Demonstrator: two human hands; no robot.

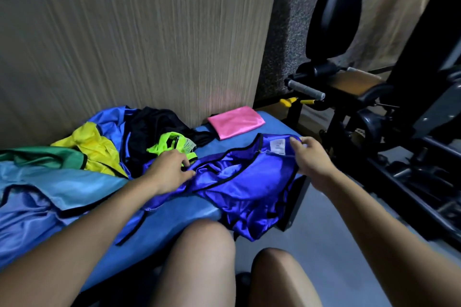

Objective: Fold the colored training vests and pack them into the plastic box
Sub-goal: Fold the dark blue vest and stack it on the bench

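Royal-blue satin training vest with black trim [239, 182] stretches between my hands on the blue padded bench [189, 212]: my right hand [311, 157] pinches its labelled collar, my left hand [172, 172] grips the opposite edge, spreading it flat to fold. No plastic box in view.

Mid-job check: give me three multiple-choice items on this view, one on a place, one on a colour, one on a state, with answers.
1. Where does the folded pink vest lie?
A. at the far end of the blue bench, by the wall
B. on the floor
C. on the person's lap

2. What colour is the vest held by both hands?
A. green
B. royal blue
C. black

3. What state is that vest in?
A. folded flat
B. crumpled, partly hanging over the bench edge
C. packed away

Answers: 1 A, it sits alone beyond the pile. 2 B, the left hand and right hand grip the royal blue vest. 3 B, its lower part droops past the edge.
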